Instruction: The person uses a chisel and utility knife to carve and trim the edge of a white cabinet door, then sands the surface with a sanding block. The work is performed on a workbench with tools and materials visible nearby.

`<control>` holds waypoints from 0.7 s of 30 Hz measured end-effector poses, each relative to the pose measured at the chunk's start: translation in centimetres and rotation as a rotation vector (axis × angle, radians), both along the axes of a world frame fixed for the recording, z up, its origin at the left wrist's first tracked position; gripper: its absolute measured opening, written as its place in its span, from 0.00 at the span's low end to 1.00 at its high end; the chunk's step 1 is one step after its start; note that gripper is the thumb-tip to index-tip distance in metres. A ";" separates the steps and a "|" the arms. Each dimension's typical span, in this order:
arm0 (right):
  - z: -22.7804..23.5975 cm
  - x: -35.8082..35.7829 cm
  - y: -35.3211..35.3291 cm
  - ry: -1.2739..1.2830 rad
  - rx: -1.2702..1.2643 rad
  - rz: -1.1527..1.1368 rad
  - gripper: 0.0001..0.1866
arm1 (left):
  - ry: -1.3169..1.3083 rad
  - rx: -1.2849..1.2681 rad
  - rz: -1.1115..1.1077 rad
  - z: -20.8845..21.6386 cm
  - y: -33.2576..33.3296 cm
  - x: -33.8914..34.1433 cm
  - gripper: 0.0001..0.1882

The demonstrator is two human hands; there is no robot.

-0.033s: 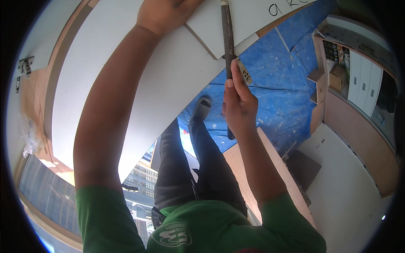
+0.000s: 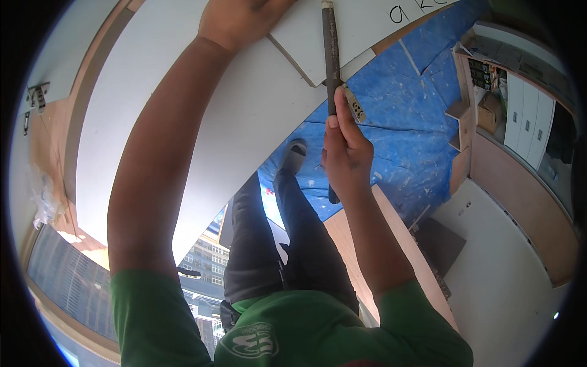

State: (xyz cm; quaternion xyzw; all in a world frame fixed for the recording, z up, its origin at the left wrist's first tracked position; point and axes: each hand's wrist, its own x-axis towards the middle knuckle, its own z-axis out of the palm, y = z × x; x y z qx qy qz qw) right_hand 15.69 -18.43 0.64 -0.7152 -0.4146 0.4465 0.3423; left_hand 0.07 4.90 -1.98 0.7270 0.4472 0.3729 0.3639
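Note:
My right hand (image 2: 350, 158) is wrapped round a long dark rod (image 2: 331, 49) with a worn surface and a pale tip, thumb laid along it. Its upper part lies over the white boards, and its lower end sticks out below my fist. A short beige piece with dark marks (image 2: 354, 105) shows beside my thumb; whether it joins the rod I cannot tell. At the top edge, my left hand (image 2: 241, 21) rests over a large white board (image 2: 244, 116), its fingers cut off by the picture's edge. A second white panel (image 2: 361, 27) with handwriting lies near the rod's tip.
Crumpled blue sheeting (image 2: 397, 153) covers the floor, where my shoe (image 2: 293, 156) stands. To the right are a shelf unit with a cardboard box (image 2: 489, 113) and a white drawer cabinet (image 2: 529, 119). A hinge (image 2: 38, 98) and a plastic bag (image 2: 46, 202) are at the left.

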 end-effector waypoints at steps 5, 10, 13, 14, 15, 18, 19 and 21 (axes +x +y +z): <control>1.0 -0.7 -3.1 -0.119 -0.004 0.091 0.27 | -0.006 0.019 -0.010 0.4 -0.3 -0.2 0.22; 0.7 -0.3 -0.1 -0.044 -0.055 0.001 0.27 | 0.009 -0.015 -0.032 0.4 0.6 -0.2 0.23; 0.3 -0.6 -2.6 -0.111 -0.020 0.089 0.27 | -0.014 0.084 0.005 -0.7 0.7 -0.3 0.23; 0.1 -0.3 -2.4 -0.118 0.008 0.094 0.27 | -0.004 0.089 0.001 -0.4 0.5 -0.2 0.23; -0.1 -0.1 -2.1 -0.126 0.035 0.098 0.27 | 0.006 0.094 -0.003 0.0 0.3 -0.2 0.23; -0.5 0.7 1.0 -0.052 0.042 -0.003 0.26 | 0.027 0.030 -0.024 0.8 0.5 -0.3 0.22; -0.2 1.0 1.9 -0.056 0.020 0.026 0.27 | 0.033 -0.003 -0.033 0.8 0.6 -0.2 0.22; 1.0 0.5 1.9 0.039 -0.024 -0.014 0.28 | 0.019 0.008 -0.022 0.5 0.6 -0.1 0.22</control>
